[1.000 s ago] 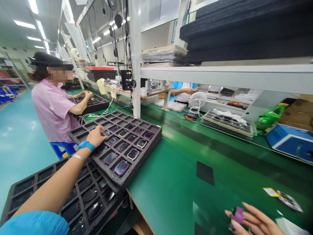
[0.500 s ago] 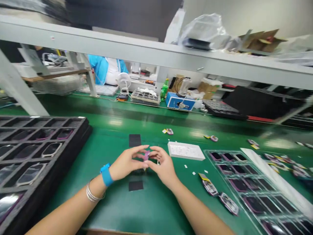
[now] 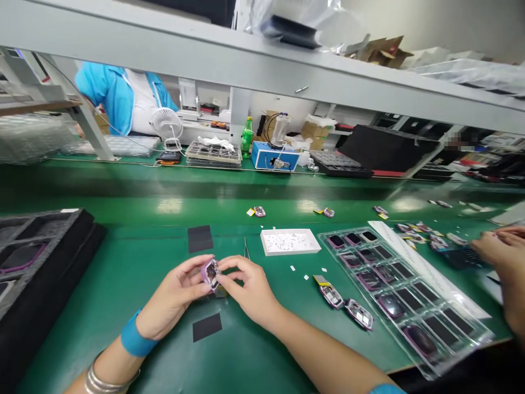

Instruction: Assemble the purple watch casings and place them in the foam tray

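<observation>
My left hand (image 3: 176, 298) holds a small purple smartwatch case (image 3: 210, 274) upright by its edge, its open side with the electronics turned to the right. My right hand (image 3: 248, 287) pinches at the right side of that case, fingertips on its rim or inner parts; exactly which is too small to tell. Beneath the hands, a yellowish flap (image 3: 220, 291) shows partly. Behind them lie tweezers (image 3: 246, 249). One black rectangular pad (image 3: 200, 238) lies beyond my left hand, and another black pad (image 3: 207, 327) lies nearer me.
A white box (image 3: 290, 242) holds small white pieces. Opened watch cases (image 3: 331, 295) lie right of my arm, beside a clear tray (image 3: 394, 306) of watch parts. A black foam tray (image 3: 45, 262) stands left. A co-worker's hands (image 3: 502, 262) are at far right; a shelf beam (image 3: 205, 54) crosses above.
The view has turned right and shifted. The watch case has been turned so its inside shows, with both hands still at it. Another person's hands now appear at far right.
</observation>
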### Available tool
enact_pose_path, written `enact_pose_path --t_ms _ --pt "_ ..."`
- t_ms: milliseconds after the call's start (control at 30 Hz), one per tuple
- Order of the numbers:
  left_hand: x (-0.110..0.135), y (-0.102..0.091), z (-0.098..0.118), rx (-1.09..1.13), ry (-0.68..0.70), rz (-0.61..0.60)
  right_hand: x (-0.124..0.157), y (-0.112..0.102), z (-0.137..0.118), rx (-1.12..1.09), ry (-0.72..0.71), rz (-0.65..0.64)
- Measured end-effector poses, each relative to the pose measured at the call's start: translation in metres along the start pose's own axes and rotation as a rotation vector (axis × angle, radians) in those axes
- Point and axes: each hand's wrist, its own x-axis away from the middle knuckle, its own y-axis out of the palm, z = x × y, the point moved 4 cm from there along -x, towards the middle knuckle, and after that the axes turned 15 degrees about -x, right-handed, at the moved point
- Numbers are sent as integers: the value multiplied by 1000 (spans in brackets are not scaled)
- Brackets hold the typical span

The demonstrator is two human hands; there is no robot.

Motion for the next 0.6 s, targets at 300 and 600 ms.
enact_pose_path --t_ms 300,600 --pt "1 -5 7 -123 145 9 6 5 -10 111 -117 -51" --pt "7 1 13 -35 249 -35 7 5 -17 219 -215 -37"
